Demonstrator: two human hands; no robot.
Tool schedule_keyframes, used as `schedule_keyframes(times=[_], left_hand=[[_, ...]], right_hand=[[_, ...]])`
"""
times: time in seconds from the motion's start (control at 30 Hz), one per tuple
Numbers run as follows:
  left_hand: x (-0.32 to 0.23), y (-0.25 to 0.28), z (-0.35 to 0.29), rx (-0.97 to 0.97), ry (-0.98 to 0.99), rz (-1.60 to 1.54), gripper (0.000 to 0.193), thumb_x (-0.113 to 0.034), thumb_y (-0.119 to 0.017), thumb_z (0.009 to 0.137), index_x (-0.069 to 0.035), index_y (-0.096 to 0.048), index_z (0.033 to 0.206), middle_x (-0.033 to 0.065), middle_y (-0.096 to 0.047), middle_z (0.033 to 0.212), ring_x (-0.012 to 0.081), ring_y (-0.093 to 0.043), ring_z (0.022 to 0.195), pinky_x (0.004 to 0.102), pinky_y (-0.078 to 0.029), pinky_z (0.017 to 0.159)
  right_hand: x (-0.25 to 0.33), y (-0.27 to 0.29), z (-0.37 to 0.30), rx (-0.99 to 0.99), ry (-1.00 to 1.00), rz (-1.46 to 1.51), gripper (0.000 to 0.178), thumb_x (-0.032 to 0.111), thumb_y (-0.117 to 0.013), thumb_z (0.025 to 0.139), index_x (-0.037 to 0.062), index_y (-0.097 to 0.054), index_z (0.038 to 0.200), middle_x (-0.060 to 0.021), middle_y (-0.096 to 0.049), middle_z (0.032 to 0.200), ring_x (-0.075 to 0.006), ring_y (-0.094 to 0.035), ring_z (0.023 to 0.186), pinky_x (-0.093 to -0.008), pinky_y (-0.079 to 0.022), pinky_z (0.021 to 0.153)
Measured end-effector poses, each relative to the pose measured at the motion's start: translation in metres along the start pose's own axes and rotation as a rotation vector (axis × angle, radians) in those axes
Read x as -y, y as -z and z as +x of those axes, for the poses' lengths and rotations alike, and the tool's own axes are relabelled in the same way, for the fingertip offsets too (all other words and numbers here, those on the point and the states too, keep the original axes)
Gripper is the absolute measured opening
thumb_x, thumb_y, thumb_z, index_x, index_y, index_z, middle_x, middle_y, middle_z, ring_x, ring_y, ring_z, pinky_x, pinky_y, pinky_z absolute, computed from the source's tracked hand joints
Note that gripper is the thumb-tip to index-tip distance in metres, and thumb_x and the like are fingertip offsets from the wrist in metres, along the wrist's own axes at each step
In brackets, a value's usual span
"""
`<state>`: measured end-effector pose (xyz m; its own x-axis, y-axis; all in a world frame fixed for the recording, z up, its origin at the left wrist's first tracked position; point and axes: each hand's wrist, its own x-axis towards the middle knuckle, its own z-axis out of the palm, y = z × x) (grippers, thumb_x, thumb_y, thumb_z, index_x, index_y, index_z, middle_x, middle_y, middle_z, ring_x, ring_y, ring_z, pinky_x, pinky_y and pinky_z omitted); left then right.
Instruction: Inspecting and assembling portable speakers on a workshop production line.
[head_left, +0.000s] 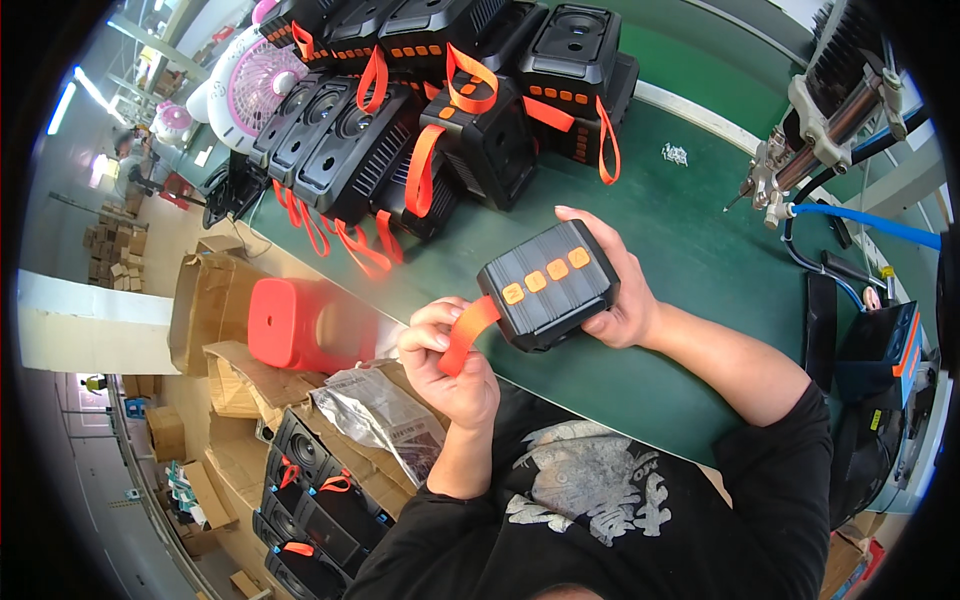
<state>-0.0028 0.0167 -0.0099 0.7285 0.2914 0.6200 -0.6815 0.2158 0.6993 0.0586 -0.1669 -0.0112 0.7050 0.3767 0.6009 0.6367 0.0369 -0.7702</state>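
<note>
A black portable speaker (545, 305) with a row of orange buttons is held above the near edge of the green bench. My right hand (622, 290) grips its right end, fingers behind and thumb at the lower corner. On the other side, my left hand (448, 365) pinches the orange wrist strap (468, 335) that loops from the speaker's left end. Beyond my hands, several similar black speakers (480, 140) with orange straps stand crowded and stacked at the back left of the bench.
Small screws (675, 154) lie in a pile on the green bench (690, 240). A metal screwdriving tool (790, 160) with a blue hose hangs at the right. Left of the bench are a red stool (290, 325) and a cardboard box (235, 470) holding more speakers. A pink-and-white fan (255, 85) stands behind.
</note>
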Motion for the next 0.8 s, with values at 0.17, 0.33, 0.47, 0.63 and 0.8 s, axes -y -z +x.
schedule_keyframes(times=[0.17,0.33,0.47,0.63,0.8], left_hand=[[-0.001,-0.002,0.001,-0.031,0.023,-0.049,0.023,-0.019,-0.058,0.09,-0.007,-0.042,0.102,0.0121,-0.05,0.109,0.0249,-0.05,0.108,0.0398,-0.037,0.099],[0.0,-0.003,0.008,-0.085,0.011,-0.048,0.022,-0.021,-0.057,0.09,-0.007,-0.044,0.098,0.0133,-0.052,0.104,0.0257,-0.051,0.099,0.0396,-0.041,0.09],[0.0,-0.005,0.017,-0.096,-0.007,-0.02,0.022,-0.022,-0.059,0.09,-0.007,-0.045,0.096,0.0138,-0.053,0.102,0.026,-0.052,0.096,0.0388,-0.044,0.085],[-0.002,-0.009,0.025,-0.086,-0.038,-0.061,0.022,-0.021,-0.062,0.087,-0.007,-0.047,0.094,0.0138,-0.053,0.104,0.0262,-0.053,0.097,0.0381,-0.044,0.084],[0.005,-0.012,0.018,-0.046,-0.011,-0.059,0.022,-0.02,-0.063,0.085,-0.005,-0.048,0.093,0.0134,-0.051,0.106,0.0251,-0.051,0.1,0.0374,-0.042,0.087]], right_hand=[[0.0,0.0,0.001,-0.01,0.018,-0.02,0.095,0.063,-0.059,0.079,-0.0051,-0.028,0.138,-0.0235,-0.054,0.118,-0.0357,-0.058,0.108,-0.038,-0.044,0.093],[0.0,0.0,0.001,-0.008,0.016,-0.037,0.096,0.064,-0.058,0.079,-0.0049,-0.028,0.138,-0.0237,-0.054,0.118,-0.036,-0.058,0.108,-0.0381,-0.044,0.092],[0.0,0.0,0.001,-0.01,0.024,-0.041,0.096,0.064,-0.058,0.079,-0.0049,-0.029,0.138,-0.0238,-0.054,0.117,-0.0361,-0.058,0.107,-0.0378,-0.044,0.092],[-0.001,0.0,0.001,-0.012,0.026,-0.032,0.095,0.064,-0.059,0.079,-0.0052,-0.029,0.138,-0.0237,-0.054,0.118,-0.0357,-0.058,0.107,-0.0376,-0.044,0.092],[-0.002,-0.002,0.001,-0.019,0.027,-0.007,0.095,0.063,-0.059,0.08,-0.006,-0.029,0.137,-0.0237,-0.054,0.118,-0.0355,-0.058,0.108,-0.0378,-0.044,0.092]])
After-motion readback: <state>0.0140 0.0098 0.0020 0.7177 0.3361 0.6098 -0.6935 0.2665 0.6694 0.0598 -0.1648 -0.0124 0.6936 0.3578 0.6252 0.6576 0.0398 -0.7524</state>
